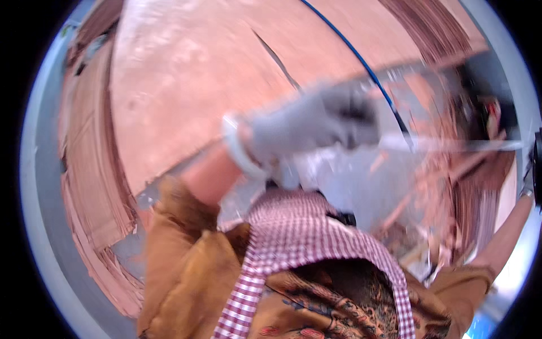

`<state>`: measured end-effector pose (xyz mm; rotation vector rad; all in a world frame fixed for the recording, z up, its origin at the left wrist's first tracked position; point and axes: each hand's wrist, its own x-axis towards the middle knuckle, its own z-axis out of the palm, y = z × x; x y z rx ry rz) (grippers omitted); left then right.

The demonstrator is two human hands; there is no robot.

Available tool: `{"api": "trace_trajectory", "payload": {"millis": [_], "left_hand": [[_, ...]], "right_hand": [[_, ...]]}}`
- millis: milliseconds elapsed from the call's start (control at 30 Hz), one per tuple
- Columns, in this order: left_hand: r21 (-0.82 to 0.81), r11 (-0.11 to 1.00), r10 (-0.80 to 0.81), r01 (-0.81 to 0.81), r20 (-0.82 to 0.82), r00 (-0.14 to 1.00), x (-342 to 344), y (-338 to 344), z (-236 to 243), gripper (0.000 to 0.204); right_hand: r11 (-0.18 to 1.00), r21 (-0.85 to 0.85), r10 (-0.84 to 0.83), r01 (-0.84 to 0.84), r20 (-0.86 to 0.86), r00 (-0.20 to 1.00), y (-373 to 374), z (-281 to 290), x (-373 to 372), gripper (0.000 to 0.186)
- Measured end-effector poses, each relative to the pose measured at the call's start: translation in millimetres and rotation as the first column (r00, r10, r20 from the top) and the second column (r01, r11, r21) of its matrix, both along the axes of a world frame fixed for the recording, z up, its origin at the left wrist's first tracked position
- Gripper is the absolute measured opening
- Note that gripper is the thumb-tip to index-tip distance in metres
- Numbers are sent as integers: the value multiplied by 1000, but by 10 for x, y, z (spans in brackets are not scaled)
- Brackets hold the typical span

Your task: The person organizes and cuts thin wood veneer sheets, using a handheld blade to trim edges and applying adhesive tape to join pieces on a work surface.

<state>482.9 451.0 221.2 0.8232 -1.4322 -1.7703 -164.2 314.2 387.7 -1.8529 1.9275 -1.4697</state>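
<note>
My left hand [316,121], in a pale grey glove with a white band at the wrist, is raised over the work surface and blurred by motion. Its fingers look closed on one end of a pale translucent strip [451,144] that resembles tape. Stretched nearly straight, the strip runs right towards my right hand [528,179], partly seen at the picture's edge against a dark rounded thing [537,169]. What that hand's fingers do is hidden. Beyond my left hand lies a large pinkish wood veneer sheet [175,85] with a long dark split [274,56].
Stacks of reddish veneer strips lie at the left [90,169], far right [432,28] and right [483,198]. A thin blue cord [355,53] hangs across the view. Torn veneer scraps [420,90] litter the grey surface [350,181]. A checked apron [305,226] covers my front.
</note>
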Motion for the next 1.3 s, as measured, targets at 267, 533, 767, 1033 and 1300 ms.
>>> {"api": "trace_trajectory", "payload": {"millis": [267, 533, 767, 1033, 1300], "left_hand": [[199, 944, 212, -264, 247, 946, -402, 673, -1769, 12], [407, 852, 309, -330, 118, 944, 120, 1016, -1525, 17], [461, 838, 339, -292, -20, 940, -43, 847, -1890, 18], [318, 894, 231, -317, 280, 932, -433, 1161, -2643, 19], [122, 902, 362, -414, 311, 879, 277, 1727, -2630, 21]], "right_hand": [[379, 485, 692, -788, 417, 589, 449, -2800, 3336, 38], [-415, 549, 644, -726, 741, 192, 965, -3003, 4605, 22], [-187, 688, 664, -701, 615, 426, 476, -2603, 4094, 20], [97, 703, 985, -705, 33, 169, 765, -3030, 4738, 22], [-266, 811, 942, -521, 333, 37, 1226, -4768, 5565, 33]]}}
